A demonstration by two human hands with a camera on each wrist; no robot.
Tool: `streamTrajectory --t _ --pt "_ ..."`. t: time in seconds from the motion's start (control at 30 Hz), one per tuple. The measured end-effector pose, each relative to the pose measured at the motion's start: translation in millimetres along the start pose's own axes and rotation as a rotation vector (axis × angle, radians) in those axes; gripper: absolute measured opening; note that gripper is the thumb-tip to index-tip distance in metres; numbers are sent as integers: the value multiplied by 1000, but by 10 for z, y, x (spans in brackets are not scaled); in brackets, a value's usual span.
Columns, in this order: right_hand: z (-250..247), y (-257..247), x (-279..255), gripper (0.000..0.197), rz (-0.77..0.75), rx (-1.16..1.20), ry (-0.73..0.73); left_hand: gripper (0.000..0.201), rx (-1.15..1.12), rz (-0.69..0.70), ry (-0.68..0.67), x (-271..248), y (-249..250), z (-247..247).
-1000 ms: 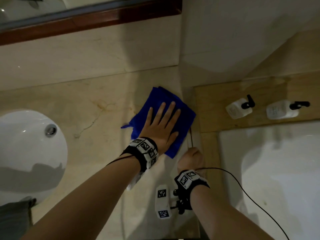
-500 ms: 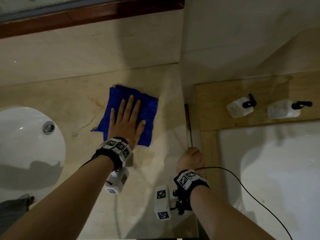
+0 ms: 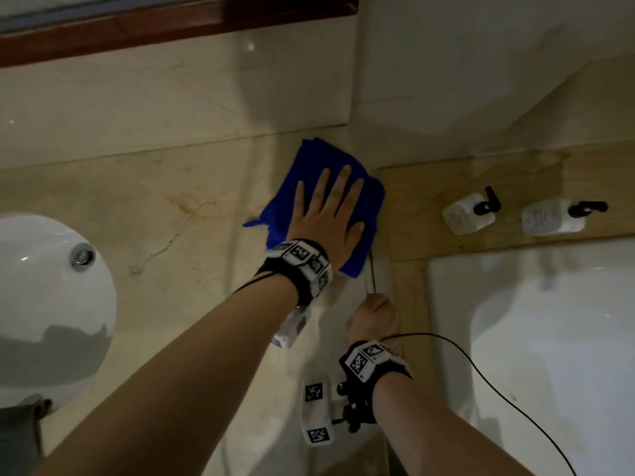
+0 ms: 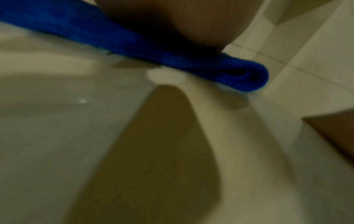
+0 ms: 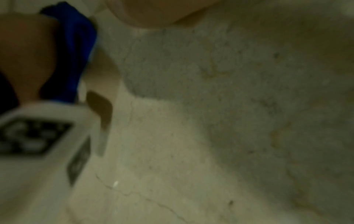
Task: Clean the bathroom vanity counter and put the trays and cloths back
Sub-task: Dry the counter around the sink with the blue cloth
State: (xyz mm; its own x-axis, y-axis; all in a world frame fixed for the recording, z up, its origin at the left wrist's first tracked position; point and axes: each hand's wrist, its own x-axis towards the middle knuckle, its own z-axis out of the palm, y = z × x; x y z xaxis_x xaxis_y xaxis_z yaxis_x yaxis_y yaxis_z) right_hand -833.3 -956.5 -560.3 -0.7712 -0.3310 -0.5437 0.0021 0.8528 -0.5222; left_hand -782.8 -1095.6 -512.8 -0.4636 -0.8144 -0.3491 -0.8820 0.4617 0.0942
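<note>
Fingers (image 3: 324, 187) flat atop blue cloth (image 3: 311, 159)

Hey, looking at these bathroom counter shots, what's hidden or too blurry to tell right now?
- Right hand, head view: seen from behind, its fingers are hidden, so what it does at the counter edge is unclear.
- Counter under the blue cloth: covered by cloth and left hand.
- Labels on the two white pump bottles: too small to read.
- Basin: cut by the left edge.
- Both wrist views: blurred.

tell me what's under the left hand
The folded blue cloth lies under the left hand, pressed flat on the marble counter. The counter beneath the cloth is hidden.
</note>
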Motion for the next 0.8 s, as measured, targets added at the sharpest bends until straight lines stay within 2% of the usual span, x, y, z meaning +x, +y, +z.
streamTrajectory --t 0.17,0.27,0.37,0.43,0.63,0.8 --pt "-50 45 29 46 46 -28 -109 67 -12 -98 54 281 115 -81" --pt "-99 -3 -5 60 3 -48 -187 68 -46 -171 86 444 113 -109" --pt "-97 3 8 49 35 -84 -132 69 -97 -228 96 588 100 -140" --pt "-93 -10 8 54 96 -91 -118 68 -113 -240 107 622 96 -144" --pt "-150 -85 -17 45 124 -101 -111 68 -137 -195 151 591 -54 -129" --pt "-156 -153 -116 62 75 -44 -88 66 -161 -244 122 444 -413 -104"
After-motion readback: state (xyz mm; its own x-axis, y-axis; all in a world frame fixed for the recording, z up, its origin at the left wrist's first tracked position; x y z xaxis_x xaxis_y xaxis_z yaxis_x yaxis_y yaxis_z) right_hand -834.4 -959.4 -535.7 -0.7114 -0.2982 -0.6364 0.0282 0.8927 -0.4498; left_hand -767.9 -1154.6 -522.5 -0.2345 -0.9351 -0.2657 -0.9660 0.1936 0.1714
